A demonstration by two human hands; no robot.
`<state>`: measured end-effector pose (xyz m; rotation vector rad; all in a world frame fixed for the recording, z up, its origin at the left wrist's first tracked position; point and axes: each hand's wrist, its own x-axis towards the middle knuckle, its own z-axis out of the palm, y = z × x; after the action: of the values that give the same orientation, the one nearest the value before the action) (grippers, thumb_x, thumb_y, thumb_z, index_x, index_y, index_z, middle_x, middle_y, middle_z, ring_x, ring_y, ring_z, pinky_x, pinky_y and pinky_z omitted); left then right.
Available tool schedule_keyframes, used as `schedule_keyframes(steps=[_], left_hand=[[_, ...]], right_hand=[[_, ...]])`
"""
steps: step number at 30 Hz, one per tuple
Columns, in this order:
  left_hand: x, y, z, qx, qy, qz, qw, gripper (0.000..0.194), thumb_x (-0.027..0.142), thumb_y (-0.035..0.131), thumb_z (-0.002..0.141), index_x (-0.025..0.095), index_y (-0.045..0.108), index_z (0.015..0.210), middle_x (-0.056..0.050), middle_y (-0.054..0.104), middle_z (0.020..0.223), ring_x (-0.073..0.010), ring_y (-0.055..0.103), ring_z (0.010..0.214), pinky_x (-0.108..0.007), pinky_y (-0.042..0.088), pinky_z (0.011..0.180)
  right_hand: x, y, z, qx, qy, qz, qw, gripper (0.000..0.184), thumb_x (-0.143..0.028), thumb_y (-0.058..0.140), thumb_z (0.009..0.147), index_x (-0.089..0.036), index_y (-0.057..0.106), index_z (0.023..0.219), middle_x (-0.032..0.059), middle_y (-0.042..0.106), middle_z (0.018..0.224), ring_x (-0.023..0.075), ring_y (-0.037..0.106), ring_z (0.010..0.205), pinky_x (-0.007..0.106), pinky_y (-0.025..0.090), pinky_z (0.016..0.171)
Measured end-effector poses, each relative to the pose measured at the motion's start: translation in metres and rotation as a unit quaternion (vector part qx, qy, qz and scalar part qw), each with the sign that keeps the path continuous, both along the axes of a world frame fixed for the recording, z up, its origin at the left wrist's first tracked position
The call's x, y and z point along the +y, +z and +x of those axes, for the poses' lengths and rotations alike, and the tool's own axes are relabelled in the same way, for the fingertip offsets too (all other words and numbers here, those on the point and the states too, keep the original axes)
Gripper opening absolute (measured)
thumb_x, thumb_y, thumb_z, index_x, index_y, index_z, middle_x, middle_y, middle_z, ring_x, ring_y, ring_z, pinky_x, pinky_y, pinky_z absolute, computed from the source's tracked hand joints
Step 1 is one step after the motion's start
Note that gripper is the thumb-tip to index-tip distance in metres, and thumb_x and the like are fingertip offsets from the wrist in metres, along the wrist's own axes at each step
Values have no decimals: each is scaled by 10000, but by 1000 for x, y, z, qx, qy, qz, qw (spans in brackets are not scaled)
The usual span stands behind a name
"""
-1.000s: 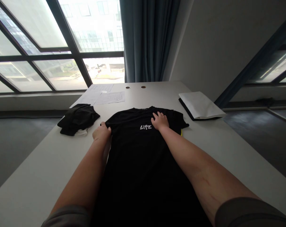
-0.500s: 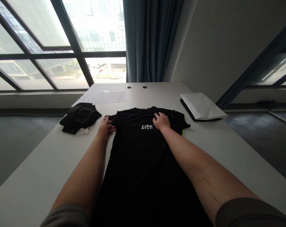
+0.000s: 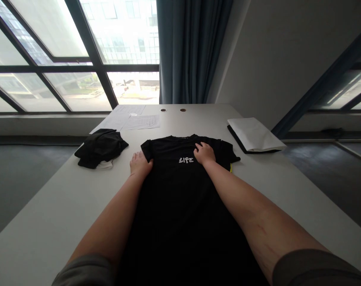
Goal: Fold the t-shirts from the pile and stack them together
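Note:
A black T-shirt (image 3: 180,198) with white lettering on its chest lies spread on the white table, collar away from me. My left hand (image 3: 140,163) rests palm down at the shirt's left edge, just below the sleeve, with its fingers stretched over the table and the thumb by the cloth. The left sleeve (image 3: 146,150) is folded in against the body of the shirt. On the chest, right of the lettering, my right hand (image 3: 204,153) lies flat with its fingers apart. A bit of yellow shows under the shirt's right side.
Crumpled black cloth (image 3: 101,147) sits on the white table (image 3: 79,206) at the left. Printed papers (image 3: 141,122) lie behind it. A folded white sheet (image 3: 256,134) on something black is at the right. Windows and a blue curtain (image 3: 189,51) stand beyond.
My left hand has let go of the left sleeve and lies flatter by the shirt's edge. The sleeve, stretched outward before, is now folded inward. My right hand has hardly moved.

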<state>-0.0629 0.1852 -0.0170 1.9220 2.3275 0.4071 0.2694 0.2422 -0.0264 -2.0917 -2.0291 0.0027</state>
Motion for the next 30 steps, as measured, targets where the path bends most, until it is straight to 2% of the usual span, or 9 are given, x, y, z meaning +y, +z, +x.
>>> schedule_keyframes(steps=[2,6,9,12,14,18,24,27,30], left_hand=[[4,-2,-1,10,12,-7,1000,675,480,546,962,73,502,1498,-246,419,1615,-424,300,1533,-550,276,1229],[7,0,-7,-35,-28,29,999,445,387,456,1007,175,670,1334,-146,566,1526,-351,460,1452,-482,344,1206],[6,4,-9,-65,-8,42,997,472,399,342,1054,185,720,1237,-145,720,1296,-348,613,1289,-470,455,1103],[4,6,-9,-88,1,49,995,548,441,262,1083,182,666,1347,-137,757,1196,-356,668,1199,-467,519,1011],[1,7,-6,-126,-47,76,988,548,449,258,1092,218,562,1485,-95,722,1309,-323,634,1274,-444,513,1048],[-4,10,2,-146,-216,101,960,561,402,329,1083,258,380,1624,-53,538,1560,-249,468,1462,-424,380,1221],[-7,6,5,-35,-367,28,929,514,369,488,1023,376,512,1536,24,355,1689,-293,235,1589,-528,189,1301],[-7,3,3,-27,-391,2,920,542,358,543,981,357,530,1523,15,372,1681,-285,268,1580,-504,215,1301],[-5,2,0,-39,-359,23,932,689,329,580,933,273,416,1600,-36,259,1728,-281,269,1579,-462,263,1292]], right_hand=[[0,0,0,-2,0,2,1000,548,-379,373,1030,-220,557,1521,114,460,1607,301,406,1447,430,279,1211],[-1,0,0,1,2,8,1000,541,-378,376,1031,-221,572,1510,114,478,1594,300,417,1441,427,292,1206],[-2,0,0,1,2,11,1000,536,-365,381,1029,-215,579,1504,115,486,1588,300,426,1433,420,300,1202],[-3,1,-1,0,1,14,1000,533,-357,387,1028,-211,584,1501,116,495,1580,299,437,1423,411,312,1196],[-3,1,-1,-1,0,11,1000,534,-354,389,1028,-210,579,1505,112,495,1581,300,437,1421,411,312,1197],[-3,2,-1,-5,0,7,1000,539,-350,381,1028,-210,568,1514,107,487,1587,299,432,1422,409,307,1200],[-3,1,0,-3,6,11,1000,532,-347,383,1031,-202,577,1505,117,494,1580,306,433,1418,413,318,1193],[-2,0,0,-1,8,18,1000,519,-341,400,1028,-197,596,1487,123,508,1567,310,448,1405,419,328,1186],[-1,-1,1,3,8,31,999,505,-327,429,1017,-194,617,1466,130,528,1548,311,465,1394,420,338,1180]])
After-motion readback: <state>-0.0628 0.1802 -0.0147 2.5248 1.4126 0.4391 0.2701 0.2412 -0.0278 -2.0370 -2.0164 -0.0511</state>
